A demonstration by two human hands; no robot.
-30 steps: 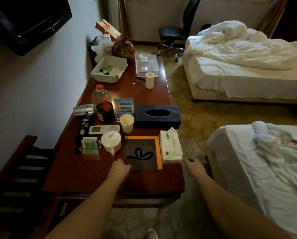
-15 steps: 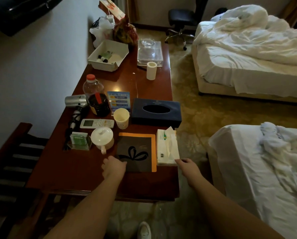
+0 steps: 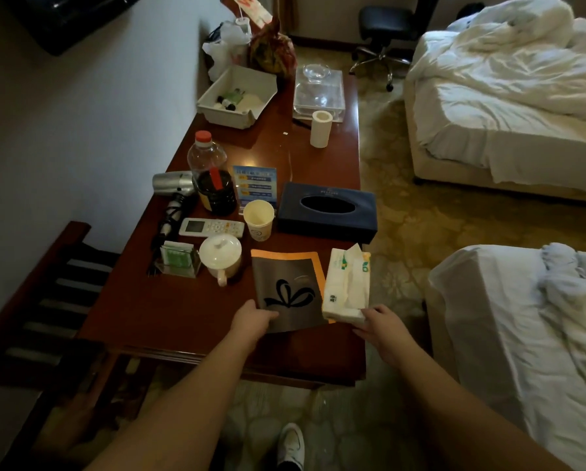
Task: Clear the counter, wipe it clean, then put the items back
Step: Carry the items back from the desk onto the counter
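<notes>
A dark folder with a bow print and orange edge (image 3: 286,287) lies near the front of the red-brown wooden counter (image 3: 169,311). My left hand (image 3: 252,321) grips its near left corner, and that corner looks slightly raised. To its right sits a white soft pack of tissues (image 3: 347,283); my right hand (image 3: 380,326) holds its near end at the counter's right edge. Behind them stand a paper cup (image 3: 258,220), a white lidded mug (image 3: 221,254), a dark blue tissue box (image 3: 328,211) and a white remote (image 3: 211,228).
Farther back on the counter are a hair dryer (image 3: 173,185), a bottle (image 3: 206,154), a dark jar (image 3: 217,193), a white tray (image 3: 237,96), a clear box (image 3: 318,93) and a paper roll (image 3: 320,129). A slatted wooden rack (image 3: 47,294) stands left. Two beds (image 3: 509,96) fill the right.
Both hands reached forward over the counter's front: the left onto the folder's near corner, the right onto the tissue pack's near end. The view came closer and tilted down.
</notes>
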